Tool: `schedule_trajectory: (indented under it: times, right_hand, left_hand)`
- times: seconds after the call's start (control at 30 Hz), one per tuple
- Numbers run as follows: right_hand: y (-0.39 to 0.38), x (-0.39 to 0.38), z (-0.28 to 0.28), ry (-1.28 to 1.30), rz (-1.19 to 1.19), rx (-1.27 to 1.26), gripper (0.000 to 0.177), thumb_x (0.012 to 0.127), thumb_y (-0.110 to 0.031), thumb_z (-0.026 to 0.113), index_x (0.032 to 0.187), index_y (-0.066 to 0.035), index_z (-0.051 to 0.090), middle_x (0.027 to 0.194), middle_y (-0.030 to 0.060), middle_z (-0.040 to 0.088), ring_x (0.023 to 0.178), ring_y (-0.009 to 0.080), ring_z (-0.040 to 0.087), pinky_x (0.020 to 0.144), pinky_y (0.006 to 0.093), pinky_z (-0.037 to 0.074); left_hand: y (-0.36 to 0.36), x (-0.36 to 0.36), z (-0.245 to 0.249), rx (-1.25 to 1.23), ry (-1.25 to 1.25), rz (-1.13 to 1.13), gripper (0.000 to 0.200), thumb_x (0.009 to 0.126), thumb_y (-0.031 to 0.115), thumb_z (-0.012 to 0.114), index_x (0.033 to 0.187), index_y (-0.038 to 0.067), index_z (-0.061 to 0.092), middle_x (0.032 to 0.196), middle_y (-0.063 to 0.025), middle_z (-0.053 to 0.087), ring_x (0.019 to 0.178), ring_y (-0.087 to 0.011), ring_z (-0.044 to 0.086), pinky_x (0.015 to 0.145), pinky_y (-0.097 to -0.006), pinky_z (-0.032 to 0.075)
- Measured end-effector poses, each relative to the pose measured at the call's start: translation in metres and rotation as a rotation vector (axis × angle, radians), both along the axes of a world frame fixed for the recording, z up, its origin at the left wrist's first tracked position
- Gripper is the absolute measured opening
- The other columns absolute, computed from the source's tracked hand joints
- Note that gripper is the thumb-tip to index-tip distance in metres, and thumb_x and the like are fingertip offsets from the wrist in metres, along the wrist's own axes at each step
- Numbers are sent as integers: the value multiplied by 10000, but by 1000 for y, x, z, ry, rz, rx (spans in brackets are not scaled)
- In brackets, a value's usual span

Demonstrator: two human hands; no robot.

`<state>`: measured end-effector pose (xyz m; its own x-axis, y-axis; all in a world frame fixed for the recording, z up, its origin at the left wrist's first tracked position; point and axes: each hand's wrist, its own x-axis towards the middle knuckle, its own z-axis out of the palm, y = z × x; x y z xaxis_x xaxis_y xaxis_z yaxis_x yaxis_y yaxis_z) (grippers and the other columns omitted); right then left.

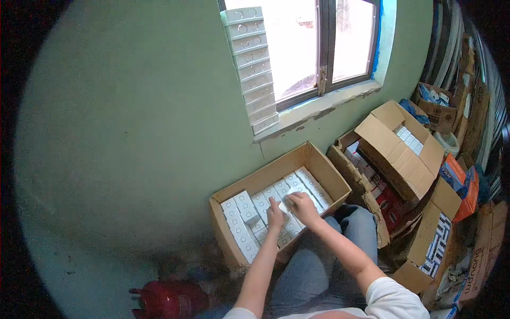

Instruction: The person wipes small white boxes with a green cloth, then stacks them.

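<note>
Both bare forearms stretched forward, left hand (274, 215) palm down, right hand (303, 206) curled, close together

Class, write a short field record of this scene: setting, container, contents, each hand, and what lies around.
setting: green wall under a window
container: open cardboard box in front of the seated person
contents: white plastic boxes packed in rows
left hand: resting on the packed boxes
right hand: on the boxes beside the left; grip unclear
windowsill: leaning stack of white boxes
right side: more open cartons
lower left: red cylinder
</note>
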<state>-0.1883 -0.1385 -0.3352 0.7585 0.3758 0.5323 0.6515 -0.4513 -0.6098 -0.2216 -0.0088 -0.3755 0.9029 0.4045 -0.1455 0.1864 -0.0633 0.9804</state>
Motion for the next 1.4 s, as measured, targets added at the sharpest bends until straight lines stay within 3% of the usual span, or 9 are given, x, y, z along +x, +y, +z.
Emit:
schedule_trajectory:
  times: [0.2,0.33,0.47,0.53,0.67,0.73,0.93,1.2,1.4]
  right_hand:
    - [-1,7,-2,-69,-55,44,254,693,-18,650,947,-15,661,895,164,645,822,342,604,734,410,478]
    - [9,-31,16,50,104,17,320,664,19,613,980,-23,643,908,160,643,840,335,598,779,405,464]
    - [10,-3,-5,60,-83,76,278,672,7,615,945,-10,660,885,185,653,811,358,613,738,415,481]
    - [8,6,0,62,-203,48,305,672,-4,634,977,5,643,946,182,652,835,352,600,781,400,465]
    - [15,-6,9,187,98,13,309,683,15,617,986,-35,658,962,142,659,882,334,601,792,414,461]
    - [25,-21,4,61,163,-50,301,686,2,632,982,-50,660,995,126,656,887,327,597,786,393,465]
    - [10,3,1,3,-137,15,269,727,-14,603,988,-54,653,985,142,617,916,331,581,786,395,483]
    - [-4,-2,0,67,220,-85,242,736,-34,629,976,-63,651,965,122,627,884,337,580,784,396,475]
    - [-8,19,14,-24,-72,-126,261,729,-4,595,976,-67,648,972,113,637,850,343,578,758,409,468]
  left_hand:
    - [0,16,-51,-23,-101,106,767,963,559,207,1004,-51,670,664,-105,632,658,-219,593,660,-358,452]
    - [-5,10,-25,-231,-75,175,782,957,578,213,866,-56,660,702,-107,633,685,-211,603,628,-348,451]
    - [-11,3,-8,53,-59,202,760,955,585,248,873,-44,667,706,-78,637,662,-185,596,621,-350,459]
    - [-12,4,-9,-116,-101,175,786,944,611,239,927,-46,670,711,-69,641,673,-189,605,643,-339,466]
    - [-1,6,-11,-295,23,138,829,926,651,224,1077,-60,622,696,-56,620,696,-165,595,649,-280,466]
    - [-1,23,-37,-383,-111,376,841,925,657,198,1037,-53,633,717,-60,612,683,-150,572,603,-265,452]
    - [0,9,-22,-211,-57,231,843,939,633,192,1041,-82,626,800,-71,635,751,-159,585,689,-280,460]
    - [3,8,-19,-326,31,143,837,926,645,214,1028,-67,641,764,-92,644,652,-158,572,627,-265,440]
    - [-1,9,-14,-291,-30,107,815,935,622,224,1008,-76,639,850,-70,657,779,-155,594,727,-275,452]
